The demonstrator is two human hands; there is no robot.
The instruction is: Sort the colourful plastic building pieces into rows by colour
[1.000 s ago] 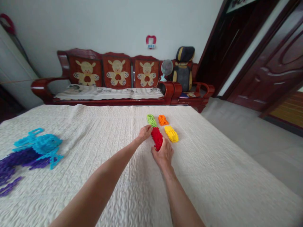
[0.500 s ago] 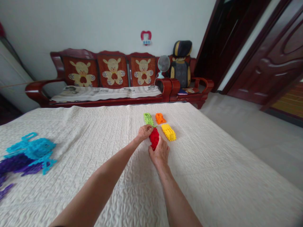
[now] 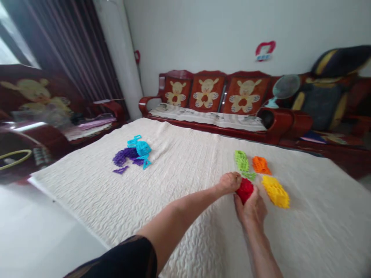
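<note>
A bundle of red plastic link-like pieces (image 3: 245,190) lies between my two hands at the right of the cover. My right hand (image 3: 252,209) wraps its near and right side, fingers curled round it. At its far left corner my left hand (image 3: 230,182) is closed, with the fingertips pressed to the red pieces. Just beyond lie a few loose light green pieces (image 3: 248,176) and a light green stack (image 3: 241,160). An orange stack (image 3: 261,165) and a larger yellow stack (image 3: 276,192) sit to the right of the red one.
Loose blue pieces (image 3: 143,148) and purple pieces (image 3: 124,157) form a heap on the left of the white quilted cover (image 3: 179,170). Behind stands a wooden sofa (image 3: 199,119) with bear cushions; a small fan (image 3: 286,87) is beside a massage seat (image 3: 321,96).
My view has swung left, bringing the curtain and left-hand seat into sight. Both hands stay at the red bundle, and the loose green pieces now show more plainly.
</note>
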